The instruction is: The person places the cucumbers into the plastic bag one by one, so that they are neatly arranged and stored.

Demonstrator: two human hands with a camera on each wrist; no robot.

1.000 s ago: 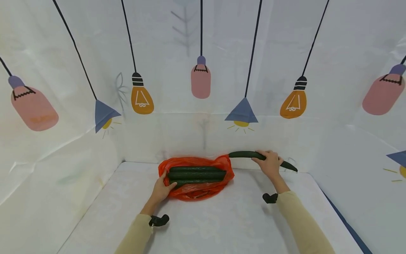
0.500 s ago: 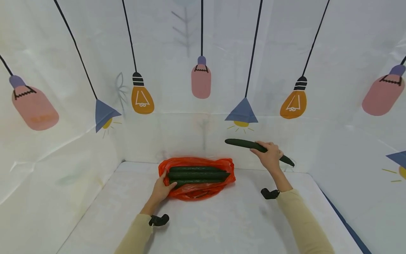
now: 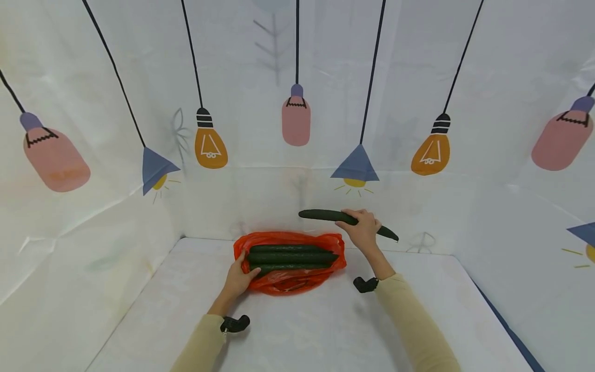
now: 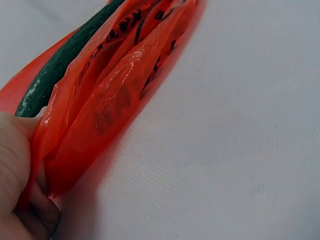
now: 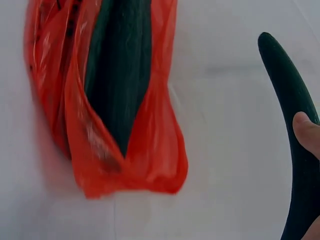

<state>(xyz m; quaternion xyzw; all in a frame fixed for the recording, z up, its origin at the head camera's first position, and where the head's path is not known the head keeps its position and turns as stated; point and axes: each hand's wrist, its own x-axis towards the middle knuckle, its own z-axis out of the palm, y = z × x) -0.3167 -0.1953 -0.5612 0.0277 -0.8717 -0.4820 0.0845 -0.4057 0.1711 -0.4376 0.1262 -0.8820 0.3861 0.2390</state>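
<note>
A red plastic bag [image 3: 297, 287] lies spread at the back of the white table, with several dark green cucumbers [image 3: 290, 257] side by side in it. At the bag's left end my left hand [image 3: 236, 279] grips its edge; the left wrist view shows the red plastic [image 4: 110, 110], printed with black letters, folded between thumb and fingers. My right hand [image 3: 363, 230] holds a single cucumber [image 3: 321, 214] around its middle, raised above the bag's right end and tilted down to the right. In the right wrist view this held cucumber [image 5: 287, 85] is apart from the bag [image 5: 155, 165].
White sheeting [image 3: 302, 196] printed with hanging lamps stands behind and on both sides of the table [image 3: 316, 330]. A black wrist camera [image 3: 235, 324] sits on the left wrist, another black camera [image 3: 364, 284] on the right.
My right hand has drawn the cucumber out of the bag's right end, lifted it, then moved left with it over the bag. The left hand has stayed on the bag.
</note>
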